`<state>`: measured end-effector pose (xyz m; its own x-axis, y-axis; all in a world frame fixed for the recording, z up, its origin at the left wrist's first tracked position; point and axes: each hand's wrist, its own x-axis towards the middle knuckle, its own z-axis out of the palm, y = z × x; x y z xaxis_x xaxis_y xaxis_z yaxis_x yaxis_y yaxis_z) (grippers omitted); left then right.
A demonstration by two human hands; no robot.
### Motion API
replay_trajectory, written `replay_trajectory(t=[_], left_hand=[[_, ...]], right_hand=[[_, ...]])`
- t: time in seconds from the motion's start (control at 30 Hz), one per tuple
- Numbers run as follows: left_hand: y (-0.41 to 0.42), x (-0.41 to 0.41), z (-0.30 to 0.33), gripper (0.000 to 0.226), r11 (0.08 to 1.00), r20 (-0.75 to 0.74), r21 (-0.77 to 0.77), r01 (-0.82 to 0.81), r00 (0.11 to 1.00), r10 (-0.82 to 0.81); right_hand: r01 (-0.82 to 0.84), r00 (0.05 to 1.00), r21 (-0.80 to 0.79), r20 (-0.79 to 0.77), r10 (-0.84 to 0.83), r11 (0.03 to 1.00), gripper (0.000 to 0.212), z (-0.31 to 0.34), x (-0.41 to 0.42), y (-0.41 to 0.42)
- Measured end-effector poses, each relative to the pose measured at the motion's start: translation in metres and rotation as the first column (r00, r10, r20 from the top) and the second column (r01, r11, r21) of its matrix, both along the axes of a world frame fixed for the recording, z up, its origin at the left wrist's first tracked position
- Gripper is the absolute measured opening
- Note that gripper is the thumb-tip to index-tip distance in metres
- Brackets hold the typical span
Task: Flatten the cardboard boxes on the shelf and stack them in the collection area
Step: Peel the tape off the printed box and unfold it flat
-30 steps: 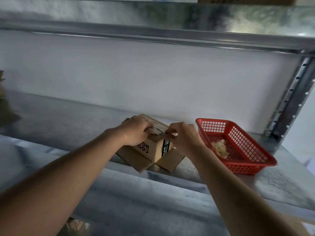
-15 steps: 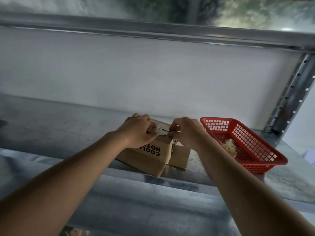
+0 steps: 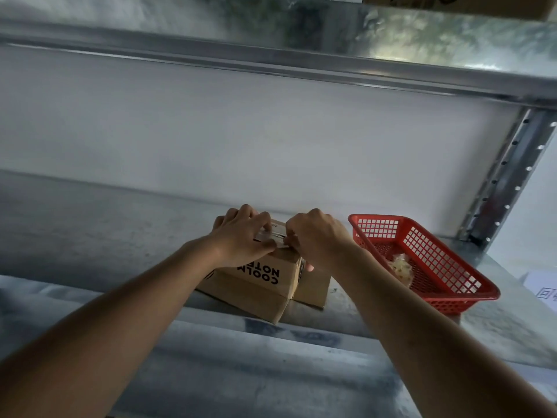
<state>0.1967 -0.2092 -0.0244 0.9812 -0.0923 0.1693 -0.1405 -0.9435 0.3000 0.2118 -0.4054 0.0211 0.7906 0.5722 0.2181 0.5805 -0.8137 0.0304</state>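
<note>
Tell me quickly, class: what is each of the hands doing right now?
Left hand: fingers curled, gripping the top of the cardboard box.
Right hand: fingers curled, pinching the tape strip on the box top.

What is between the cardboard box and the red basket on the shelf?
Only bare shelf lies between box and basket; the right hand reaches above it, head view.

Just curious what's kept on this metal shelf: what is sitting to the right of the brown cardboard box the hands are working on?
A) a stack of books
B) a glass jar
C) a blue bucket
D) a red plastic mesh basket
D: a red plastic mesh basket stands on the metal shelf just right of the brown cardboard box.
</note>
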Motion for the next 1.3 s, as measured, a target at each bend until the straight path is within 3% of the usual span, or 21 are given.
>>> replay_trajectory(t=[0.1,0.3,0.4,0.53,0.6,0.67,0.77,0.83,1.0,1.13,1.3], left_hand=[[-0.001,0.004,-0.001,0.037,0.999,-0.015,-0.033,-0.015,1.0,0.014],[-0.001,0.009,-0.004,0.015,1.0,0.012,-0.024,-0.015,1.0,0.015],[0.003,0.008,-0.003,0.012,0.998,0.038,-0.067,0.005,0.999,-0.002],[0.014,0.004,0.002,0.029,0.998,0.038,-0.048,0.036,0.999,-0.034],[0.018,0.003,0.007,0.035,0.999,0.003,-0.018,0.037,0.999,-0.037],[0.022,0.002,0.013,0.04,0.994,0.01,0.108,0.009,1.0,-0.01],[0.027,-0.002,0.02,0.041,0.977,0.055,0.208,-0.045,0.998,0.035],[0.029,-0.004,0.022,0.038,0.981,0.07,0.187,-0.043,0.997,0.03],[0.041,-0.002,0.028,0.026,0.999,0.016,0.037,0.006,1.0,-0.006],[0.046,-0.006,0.031,0.02,0.997,0.009,-0.082,0.004,1.0,-0.003],[0.052,-0.015,0.038,0.014,0.999,0.039,0.048,0.006,0.999,-0.008]], right_hand=[[-0.016,0.999,-0.031,0.042,0.017,0.999,0.011,0.0,0.003,0.001],[-0.041,0.999,0.027,-0.011,0.041,0.999,0.022,0.0,0.006,-0.002],[-0.011,0.998,0.071,-0.055,0.015,0.997,0.041,-0.001,0.007,-0.004],[0.028,0.997,0.015,-0.065,-0.027,0.999,0.07,-0.007,0.006,0.0],[0.025,0.994,0.026,-0.102,-0.023,0.999,0.065,-0.009,0.009,0.003],[0.03,0.991,0.045,-0.13,-0.023,0.999,0.053,-0.008,0.013,0.003],[0.098,0.995,0.047,0.005,-0.099,0.994,0.033,-0.011,0.018,0.003],[0.131,0.991,0.156,0.013,-0.134,0.979,0.024,-0.022,0.02,0.007],[0.17,0.969,0.452,-0.238,-0.065,0.876,0.023,-0.025,0.019,0.023],[0.18,0.948,0.494,-0.319,-0.015,0.851,0.03,-0.026,0.021,0.03],[0.236,0.917,0.654,-0.395,0.058,0.718,0.047,-0.033,0.025,0.037]])
